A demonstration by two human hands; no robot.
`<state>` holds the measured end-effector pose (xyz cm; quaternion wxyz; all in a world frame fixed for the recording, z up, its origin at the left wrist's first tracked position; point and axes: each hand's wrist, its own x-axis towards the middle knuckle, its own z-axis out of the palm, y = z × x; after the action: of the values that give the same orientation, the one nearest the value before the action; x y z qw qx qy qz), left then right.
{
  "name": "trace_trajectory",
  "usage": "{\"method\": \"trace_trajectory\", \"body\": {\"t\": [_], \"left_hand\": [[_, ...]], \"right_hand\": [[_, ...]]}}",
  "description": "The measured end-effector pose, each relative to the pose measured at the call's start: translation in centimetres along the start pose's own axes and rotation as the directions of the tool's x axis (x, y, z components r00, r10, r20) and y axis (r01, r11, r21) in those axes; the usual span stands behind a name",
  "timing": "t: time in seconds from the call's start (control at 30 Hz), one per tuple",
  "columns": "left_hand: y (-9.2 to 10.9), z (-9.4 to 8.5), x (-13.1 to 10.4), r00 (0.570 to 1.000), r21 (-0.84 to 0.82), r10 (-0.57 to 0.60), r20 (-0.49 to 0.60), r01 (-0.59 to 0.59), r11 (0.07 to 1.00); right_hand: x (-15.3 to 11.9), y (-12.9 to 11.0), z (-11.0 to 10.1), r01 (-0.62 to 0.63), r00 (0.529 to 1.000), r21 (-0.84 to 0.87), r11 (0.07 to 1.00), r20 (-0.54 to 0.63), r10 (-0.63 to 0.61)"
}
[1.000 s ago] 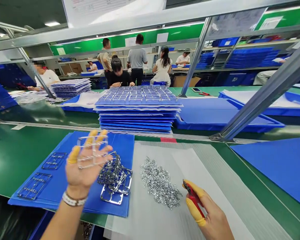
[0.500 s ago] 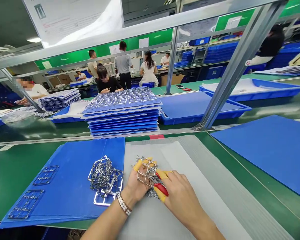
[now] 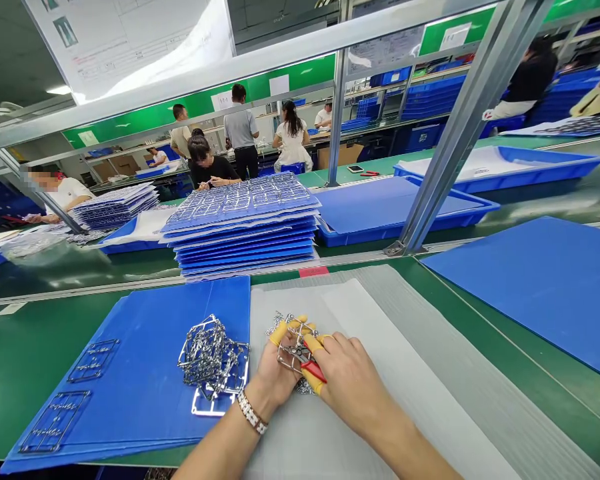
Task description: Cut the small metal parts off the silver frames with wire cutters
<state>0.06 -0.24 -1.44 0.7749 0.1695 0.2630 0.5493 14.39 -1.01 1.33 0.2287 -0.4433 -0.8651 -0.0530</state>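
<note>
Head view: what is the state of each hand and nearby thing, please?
Left hand, holding shiny silver lattice frame
Right hand, gripping red-handled metal cutters
Silver frame heap, tangled
Two dark metallic frames, flat, separate
Small silver pieces, heaped, partly hidden
Blue rectangular sheets, stacked

A blue tray (image 3: 353,235) lies left of the slanted metal post (image 3: 459,147); a second tray, lined with white paper (image 3: 480,163), runs behind the post and out to its right. Beyond the post, to its left, a phone (image 3: 355,169) lies near a red-handled tool (image 3: 370,174), and a person in white (image 3: 294,147) sits farther back.
</note>
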Motion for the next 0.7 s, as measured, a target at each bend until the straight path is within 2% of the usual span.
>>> {"method": "trace_trajectory", "body": {"t": [0.3,0.47,0.7], "left_hand": [[0.04,0.14,-0.04,1.000,0.014,0.023,-0.008,-0.022,1.000],[-0.03,-0.15,0.08,1.000,0.017,0.018,-0.024,-0.018,1.000],[0.07,0.08,-0.10,0.998,0.058,0.008,-0.058,-0.005,0.998]], "right_hand": [[0.19,-0.31,-0.45,0.007,1.000,-0.031,1.000,-0.019,-0.007],[0.34,-0.33,-0.33,0.001,1.000,-0.013,1.000,0.012,-0.001],[0.50,-0.70,-0.40,-0.008,0.999,-0.093,0.996,0.042,0.012]]}}
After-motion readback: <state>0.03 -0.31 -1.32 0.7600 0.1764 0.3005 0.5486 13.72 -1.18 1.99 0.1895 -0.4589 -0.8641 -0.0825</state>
